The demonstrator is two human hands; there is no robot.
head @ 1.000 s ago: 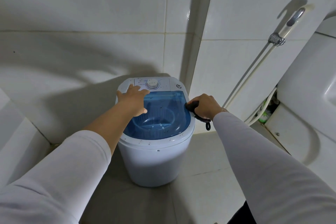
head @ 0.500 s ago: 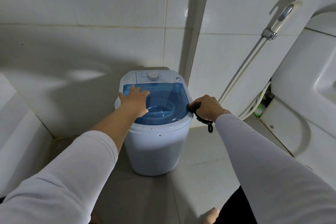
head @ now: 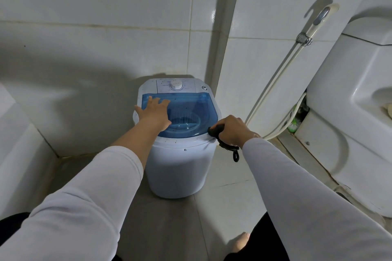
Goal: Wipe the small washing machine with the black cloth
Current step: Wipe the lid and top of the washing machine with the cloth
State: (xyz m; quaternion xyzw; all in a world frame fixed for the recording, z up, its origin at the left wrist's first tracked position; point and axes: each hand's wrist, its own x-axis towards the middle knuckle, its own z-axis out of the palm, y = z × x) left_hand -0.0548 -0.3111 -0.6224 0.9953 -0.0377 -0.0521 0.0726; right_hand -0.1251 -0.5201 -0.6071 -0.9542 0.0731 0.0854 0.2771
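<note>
The small washing machine is a white tub with a see-through blue lid and a white dial at the back, standing on the floor in the wall corner. My left hand lies flat, fingers spread, on the left part of the blue lid. My right hand is closed around the black cloth, pressed against the machine's front right rim. A black loop of the cloth hangs below my fist. Dark specks dot the white rim and control panel.
A white toilet stands close on the right. A bidet sprayer hangs on the wall with its hose running down behind the toilet. Tiled walls enclose the machine at the back. A white ledge is at the left. My bare foot shows below.
The view has pulled back and the machine looks farther away. My left hand slid from the control panel edge onto the lid. My right hand with the cloth moved toward the front of the rim.
</note>
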